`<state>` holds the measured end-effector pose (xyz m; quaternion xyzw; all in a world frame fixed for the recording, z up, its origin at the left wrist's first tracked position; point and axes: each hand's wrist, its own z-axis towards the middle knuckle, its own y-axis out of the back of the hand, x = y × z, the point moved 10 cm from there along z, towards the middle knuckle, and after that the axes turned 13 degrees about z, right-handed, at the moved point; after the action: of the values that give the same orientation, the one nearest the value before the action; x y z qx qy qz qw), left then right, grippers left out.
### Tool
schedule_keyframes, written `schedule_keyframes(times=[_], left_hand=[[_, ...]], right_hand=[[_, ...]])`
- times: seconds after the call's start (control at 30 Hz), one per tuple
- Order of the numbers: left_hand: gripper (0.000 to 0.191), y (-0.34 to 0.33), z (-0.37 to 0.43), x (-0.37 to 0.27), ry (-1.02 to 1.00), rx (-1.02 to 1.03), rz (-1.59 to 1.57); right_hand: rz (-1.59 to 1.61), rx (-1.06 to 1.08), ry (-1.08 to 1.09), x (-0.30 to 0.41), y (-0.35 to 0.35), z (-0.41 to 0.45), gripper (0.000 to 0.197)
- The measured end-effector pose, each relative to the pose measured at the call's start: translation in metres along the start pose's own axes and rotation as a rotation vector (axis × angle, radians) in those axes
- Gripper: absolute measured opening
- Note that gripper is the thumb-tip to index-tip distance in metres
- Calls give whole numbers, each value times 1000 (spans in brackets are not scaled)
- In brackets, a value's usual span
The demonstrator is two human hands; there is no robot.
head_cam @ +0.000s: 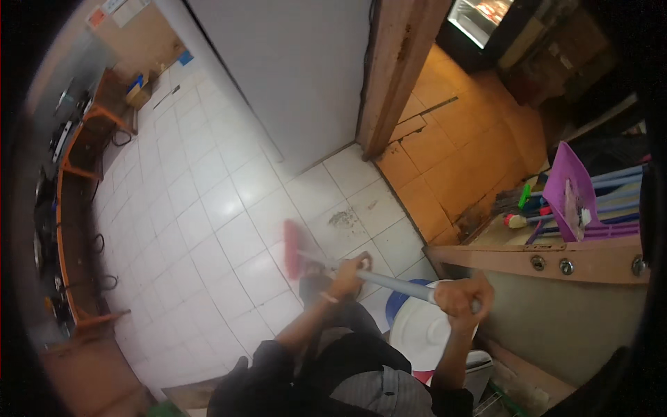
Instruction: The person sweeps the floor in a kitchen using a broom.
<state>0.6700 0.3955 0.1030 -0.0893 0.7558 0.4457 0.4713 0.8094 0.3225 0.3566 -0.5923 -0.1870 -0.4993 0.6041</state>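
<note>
A broom or floor brush with a blurred pinkish-red head (292, 250) and a grey pole (396, 284) slants across in front of me. My left hand (350, 276) grips the pole partway down, nearer the head. Around the pole's upper end my right hand (462, 301) is closed. The head is over white floor tiles (224, 250), close to my foot; blur hides whether it touches them. A dark smudge (342, 219) marks the tiles to the right of the head.
A grey door (297, 78) and wooden frame (398, 78) stand ahead, with orange-lit tiles (458, 151) beyond. On the right are a purple dustpan (568, 193), several poles and a door edge with locks (566, 267). A white-lidded container (419, 333) is beside my legs. Orange-edged shelving (65, 229) lines the left.
</note>
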Motion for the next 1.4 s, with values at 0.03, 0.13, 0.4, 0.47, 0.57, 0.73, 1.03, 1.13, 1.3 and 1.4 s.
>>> schedule_keyframes(times=[0.03,0.13,0.4,0.47,0.57,0.73,1.03,1.13,1.3,1.4], left_hand=[[16,-6,4,-20,-22,-107,10],[18,-28,32,-79,-107,-141,-158],[19,-9,51,-149,-336,-394,-276],[25,-4,33,-190,-383,-342,-75],[29,-18,6,-194,-420,-85,-145],[21,-44,-32,-114,-301,28,-13],[15,-96,47,-133,-293,-157,-456],[14,-93,66,-118,-253,-326,-403],[16,-67,88,-145,-302,-384,-394],[17,-37,79,-180,-411,-396,-392]], right_hand=[[-106,108,25,21,-7,6,27],[-258,-14,99,74,-26,19,27],[-663,360,425,140,-52,6,15],[-535,417,385,174,-41,1,18],[-113,514,168,185,-35,-10,13],[-48,373,227,123,-7,-9,21],[-12,525,-72,101,-33,20,33],[-20,966,-164,79,-69,11,33],[-123,1330,-256,82,-88,-1,33],[-9,1207,-97,135,-96,17,33]])
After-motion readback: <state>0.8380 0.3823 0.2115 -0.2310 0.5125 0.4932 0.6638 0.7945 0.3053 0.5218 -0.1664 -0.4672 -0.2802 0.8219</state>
